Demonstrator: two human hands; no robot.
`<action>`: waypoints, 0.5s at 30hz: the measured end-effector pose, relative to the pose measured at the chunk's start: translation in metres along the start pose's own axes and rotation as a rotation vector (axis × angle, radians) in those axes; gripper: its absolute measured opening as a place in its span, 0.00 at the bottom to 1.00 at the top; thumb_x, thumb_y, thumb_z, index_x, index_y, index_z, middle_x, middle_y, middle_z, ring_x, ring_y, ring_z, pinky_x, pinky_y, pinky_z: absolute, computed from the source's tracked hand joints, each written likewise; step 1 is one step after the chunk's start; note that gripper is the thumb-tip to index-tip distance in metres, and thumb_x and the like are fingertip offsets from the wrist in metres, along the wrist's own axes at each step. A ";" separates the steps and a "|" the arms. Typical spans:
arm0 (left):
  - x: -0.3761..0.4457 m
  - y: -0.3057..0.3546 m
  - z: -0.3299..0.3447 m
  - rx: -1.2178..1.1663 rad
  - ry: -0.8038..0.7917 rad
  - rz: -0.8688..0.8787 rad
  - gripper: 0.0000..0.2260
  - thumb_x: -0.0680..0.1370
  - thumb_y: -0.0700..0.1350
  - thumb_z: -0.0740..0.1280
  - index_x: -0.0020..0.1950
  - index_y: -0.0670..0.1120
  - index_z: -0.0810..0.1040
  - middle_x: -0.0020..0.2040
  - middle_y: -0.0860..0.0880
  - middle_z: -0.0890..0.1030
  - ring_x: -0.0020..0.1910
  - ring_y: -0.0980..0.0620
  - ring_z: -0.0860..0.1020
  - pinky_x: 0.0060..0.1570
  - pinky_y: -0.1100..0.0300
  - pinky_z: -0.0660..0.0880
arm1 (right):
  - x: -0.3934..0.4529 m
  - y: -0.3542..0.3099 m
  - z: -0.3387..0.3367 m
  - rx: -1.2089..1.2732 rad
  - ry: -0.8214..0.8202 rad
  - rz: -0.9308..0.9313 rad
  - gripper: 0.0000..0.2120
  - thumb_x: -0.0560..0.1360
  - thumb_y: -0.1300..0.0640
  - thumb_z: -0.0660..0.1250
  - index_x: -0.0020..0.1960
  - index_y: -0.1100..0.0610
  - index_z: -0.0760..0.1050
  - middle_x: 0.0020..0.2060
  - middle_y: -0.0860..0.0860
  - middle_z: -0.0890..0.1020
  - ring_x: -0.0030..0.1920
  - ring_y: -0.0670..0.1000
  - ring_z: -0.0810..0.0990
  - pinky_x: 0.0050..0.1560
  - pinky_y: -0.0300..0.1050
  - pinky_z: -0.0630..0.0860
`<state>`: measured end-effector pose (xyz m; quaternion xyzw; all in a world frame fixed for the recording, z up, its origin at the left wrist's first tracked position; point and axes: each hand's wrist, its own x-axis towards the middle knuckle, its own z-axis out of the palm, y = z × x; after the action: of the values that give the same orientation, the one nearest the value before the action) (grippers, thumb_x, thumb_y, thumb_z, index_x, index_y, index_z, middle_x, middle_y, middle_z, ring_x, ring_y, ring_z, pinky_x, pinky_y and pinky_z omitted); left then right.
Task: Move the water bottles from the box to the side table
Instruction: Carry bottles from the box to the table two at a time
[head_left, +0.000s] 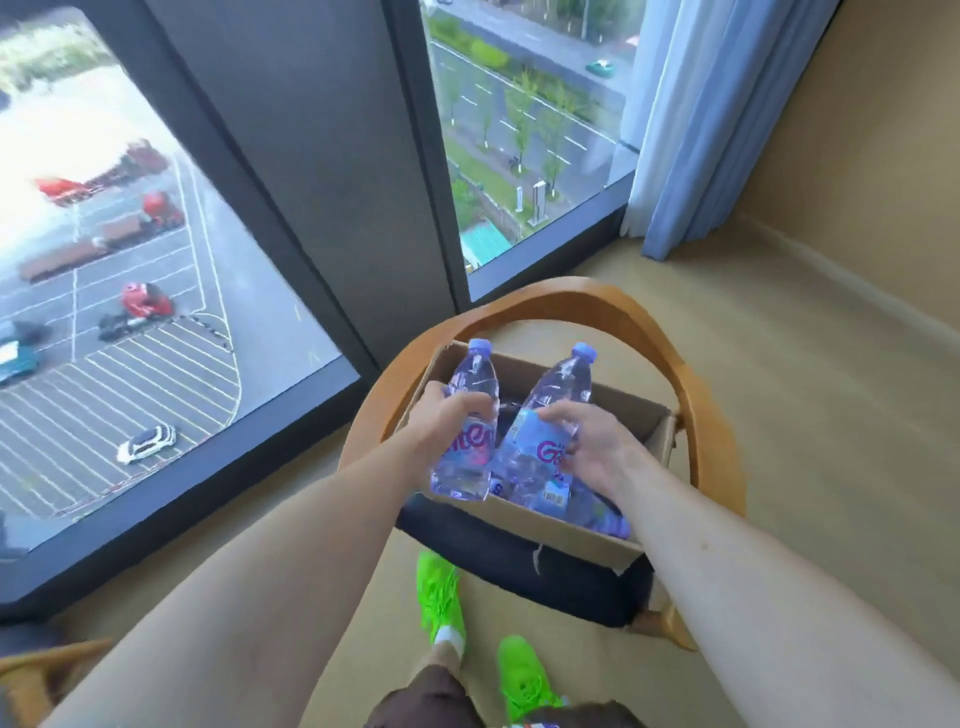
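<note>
Clear plastic water bottles, one in the left hand (451, 415), one in the right hand (592, 447), both gripped mid-label | above brown cardboard box (550, 525) on chair | likely full, heavy, slick; squeeze lightly.

Left grip (451, 415): we see it curled round a bottle (467, 415), cap pointing away, above the box's left end.
Right grip (587, 441): we see it wrapped on a second bottle (545, 415), tilted with its cap up and to the right.
Box (561, 530): cardboard, open, on a chair's dark seat; we make out more bottles (587, 506) lying inside.
Chair (701, 415): curved wooden back arcs round the box.
Floor (805, 415): beige; our green shoes (441, 597) stand just before the chair.
Window (130, 312): we look down on a car park.
Curtain (701, 130): blue, at the right pane.
</note>
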<state>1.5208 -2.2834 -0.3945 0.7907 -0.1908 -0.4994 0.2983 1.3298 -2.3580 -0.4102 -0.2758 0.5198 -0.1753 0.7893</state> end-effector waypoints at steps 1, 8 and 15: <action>-0.013 -0.001 -0.006 -0.060 0.026 0.000 0.27 0.64 0.56 0.75 0.59 0.49 0.73 0.48 0.44 0.85 0.44 0.46 0.86 0.46 0.50 0.83 | -0.007 -0.001 0.006 0.015 -0.055 0.010 0.08 0.69 0.60 0.75 0.48 0.58 0.83 0.50 0.59 0.81 0.51 0.61 0.79 0.51 0.55 0.76; -0.087 -0.023 -0.066 -0.427 0.128 -0.027 0.21 0.73 0.51 0.74 0.60 0.40 0.79 0.45 0.41 0.84 0.39 0.43 0.83 0.52 0.47 0.80 | -0.054 0.002 0.083 0.016 -0.294 0.055 0.10 0.67 0.53 0.81 0.42 0.58 0.86 0.44 0.59 0.85 0.43 0.61 0.86 0.58 0.63 0.80; -0.174 -0.082 -0.134 -0.713 0.248 0.015 0.15 0.75 0.50 0.71 0.54 0.40 0.78 0.36 0.41 0.81 0.30 0.45 0.80 0.34 0.57 0.78 | -0.103 0.041 0.175 -0.254 -0.532 0.146 0.12 0.73 0.55 0.75 0.46 0.62 0.77 0.35 0.59 0.80 0.32 0.58 0.81 0.39 0.49 0.80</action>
<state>1.5674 -2.0803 -0.2878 0.6901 0.0266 -0.4327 0.5794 1.4492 -2.2230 -0.3074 -0.3706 0.3310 0.0268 0.8674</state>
